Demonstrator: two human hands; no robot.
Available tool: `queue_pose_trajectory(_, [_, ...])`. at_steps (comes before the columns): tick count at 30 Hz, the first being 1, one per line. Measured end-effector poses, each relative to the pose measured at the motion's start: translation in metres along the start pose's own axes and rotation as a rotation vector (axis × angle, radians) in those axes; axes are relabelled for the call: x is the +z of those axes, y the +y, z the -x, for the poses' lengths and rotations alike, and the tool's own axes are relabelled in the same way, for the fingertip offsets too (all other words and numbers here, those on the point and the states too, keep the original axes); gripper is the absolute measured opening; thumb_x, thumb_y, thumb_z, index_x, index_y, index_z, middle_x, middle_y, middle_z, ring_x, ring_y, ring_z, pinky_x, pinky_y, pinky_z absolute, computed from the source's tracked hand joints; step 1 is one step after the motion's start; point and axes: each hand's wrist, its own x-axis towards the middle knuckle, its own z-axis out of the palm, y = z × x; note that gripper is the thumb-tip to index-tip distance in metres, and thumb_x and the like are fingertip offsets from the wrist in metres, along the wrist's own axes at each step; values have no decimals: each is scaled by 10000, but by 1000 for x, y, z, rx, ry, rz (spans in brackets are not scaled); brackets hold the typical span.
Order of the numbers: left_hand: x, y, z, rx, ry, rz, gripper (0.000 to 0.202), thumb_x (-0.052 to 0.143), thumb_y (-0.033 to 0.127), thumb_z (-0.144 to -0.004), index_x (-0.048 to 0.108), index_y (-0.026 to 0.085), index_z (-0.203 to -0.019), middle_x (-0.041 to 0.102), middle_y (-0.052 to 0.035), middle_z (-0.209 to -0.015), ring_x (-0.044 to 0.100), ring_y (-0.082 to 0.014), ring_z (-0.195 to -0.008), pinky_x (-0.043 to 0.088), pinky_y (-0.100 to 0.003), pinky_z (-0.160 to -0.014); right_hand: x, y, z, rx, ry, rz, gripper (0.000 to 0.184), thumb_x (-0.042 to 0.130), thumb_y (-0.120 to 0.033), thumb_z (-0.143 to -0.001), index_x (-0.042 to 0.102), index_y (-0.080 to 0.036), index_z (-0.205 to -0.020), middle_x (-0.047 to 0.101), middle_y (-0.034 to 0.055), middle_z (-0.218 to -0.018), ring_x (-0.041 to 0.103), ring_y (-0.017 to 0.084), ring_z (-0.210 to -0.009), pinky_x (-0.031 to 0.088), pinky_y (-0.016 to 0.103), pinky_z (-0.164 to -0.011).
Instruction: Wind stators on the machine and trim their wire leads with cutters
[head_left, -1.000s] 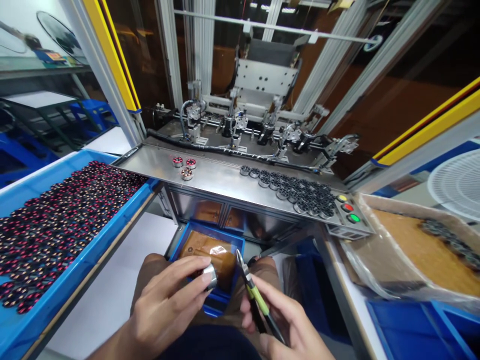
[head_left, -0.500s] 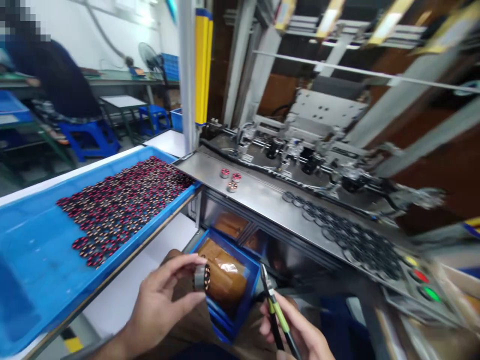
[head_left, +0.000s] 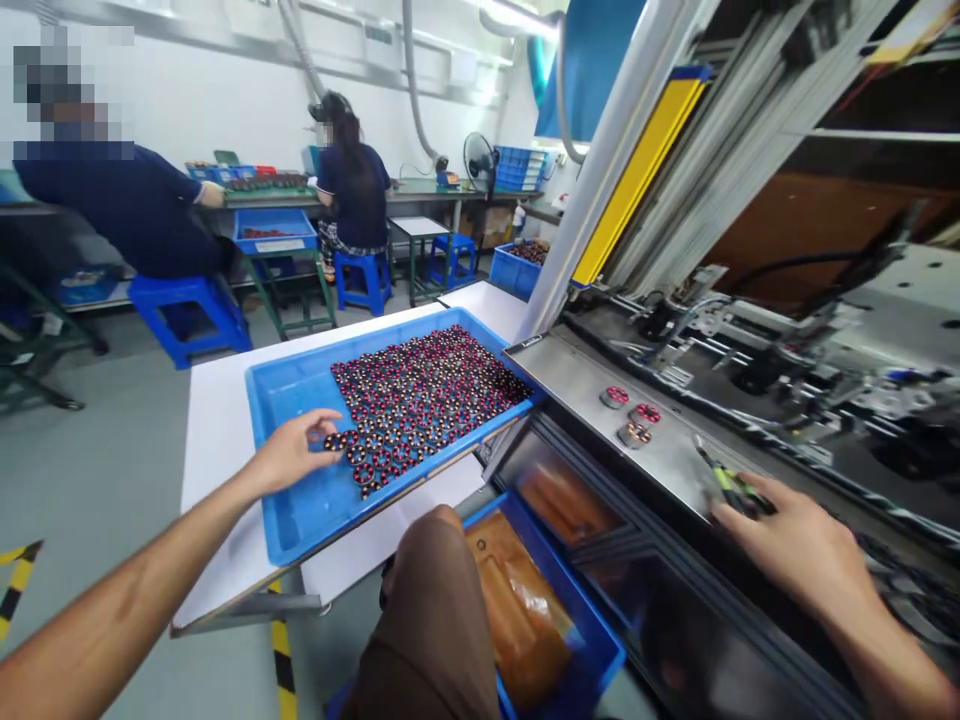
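My left hand (head_left: 296,452) is over the blue tray (head_left: 296,545), its fingers closed on a small round motor stator (head_left: 335,441) with copper windings. That piece is at the near-left edge of many wound stators (head_left: 420,385) with red and copper-coloured coils, spread across the tray. My right hand (head_left: 787,530) grips a pair of pliers (head_left: 726,484) with green and black handles, blurred by motion, above the metal ledge of the machine. Left of the pliers on the ledge stand three stators: one red (head_left: 615,397), another red (head_left: 645,413) and one copper-coloured (head_left: 634,433).
A blue bin (head_left: 600,680) with brown wrapped material stands low beside my knee (head_left: 431,610). The machine's post with a yellow bar (head_left: 641,175) rises behind the ledge. Two people (head_left: 352,180) sit at a far bench on blue stools (head_left: 191,315).
The view has swung left. My left hand has carried the stator from in front of me to the tray. My right hand, still with the pliers, has moved up to the ledge.
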Motion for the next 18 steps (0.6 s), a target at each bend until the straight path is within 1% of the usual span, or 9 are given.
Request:
queue_pose_trajectory(1, [-6, -11, -16, -12, 4, -43, 415, 789, 241, -702, 630, 151, -1075, 664, -27, -909, 663, -219, -913, 538, -423, -870, 5, -2, -11, 31, -22, 31, 518, 688, -348, -660, 723, -47, -1080, 711, 288, -858, 678, 397, -808, 504, 478, -650])
queue_pose_trajectory(3, [-11, -30, -42, -34, -5, -110, 268, 691, 283, -838, 633, 143, -1059, 673, -47, -979, 656, -203, -903, 545, -421, -829, 13, -8, -22, 72, -48, 89, 558, 651, -386, -718, 689, -41, -1156, 698, 304, -977, 670, 387, -906, 501, 463, -707])
queue_pose_trajectory(4, [-11, -38, -51, -41, -17, -133, 246, 644, 297, -882, 629, 143, -1073, 672, -57, -1021, 656, -198, -903, 550, -413, -811, 17, -11, -24, 83, -47, 111, 563, 618, -408, -755, 672, -50, -1187, 683, 305, -1046, 661, 380, -961, 498, 457, -748])
queue_pose_trajectory(6, [-7, -49, -62, -45, -49, -165, 257, 601, 314, -915, 618, 146, -1110, 663, -70, -1085, 657, -195, -914, 558, -404, -797, 23, -14, -23, 88, -41, 139, 554, 555, -447, -814, 653, -80, -1217, 654, 292, -1148, 638, 366, -1046, 487, 442, -827])
queue_pose_trajectory(8, [-2, -56, -67, -39, -82, -177, 276, 605, 312, -913, 610, 149, -1136, 656, -75, -1112, 657, -201, -932, 562, -407, -802, 29, -13, -22, 75, -40, 154, 531, 515, -464, -846, 648, -107, -1216, 647, 274, -1178, 622, 359, -1085, 473, 431, -880])
queue_pose_trajectory(11, [4, -60, -69, -21, -114, -163, 293, 606, 306, -913, 601, 154, -1163, 650, -80, -1136, 655, -208, -954, 562, -417, -815, 33, -9, -21, 51, -34, 170, 491, 507, -450, -859, 648, -112, -1186, 655, 265, -1171, 618, 371, -1092, 464, 442, -909])
queue_pose_trajectory(15, [9, -60, -65, 14, -112, -154, 368, 622, 285, -897, 561, 167, -1240, 618, -98, -1221, 629, -245, -1059, 541, -466, -880, 30, -11, -22, 0, -39, 181, 450, 487, -409, -886, 651, -81, -1147, 657, 267, -1170, 602, 380, -1120, 445, 443, -947])
queue_pose_trajectory(17, [12, -58, -60, 43, -113, -182, 479, 676, 228, -811, 537, 174, -1267, 618, -102, -1221, 611, -278, -1123, 530, -489, -920, 27, -16, -20, -2, -41, 172, 436, 482, -383, -899, 655, -61, -1135, 654, 264, -1175, 589, 372, -1137, 427, 426, -973])
queue_pose_trajectory(18, [13, -55, -58, 62, -115, -208, 564, 694, 189, -727, 531, 179, -1267, 629, -101, -1201, 607, -298, -1145, 527, -495, -939, 26, -19, -18, 11, -39, 162, 426, 489, -368, -899, 656, -52, -1132, 653, 260, -1174, 585, 365, -1137, 422, 420, -980])
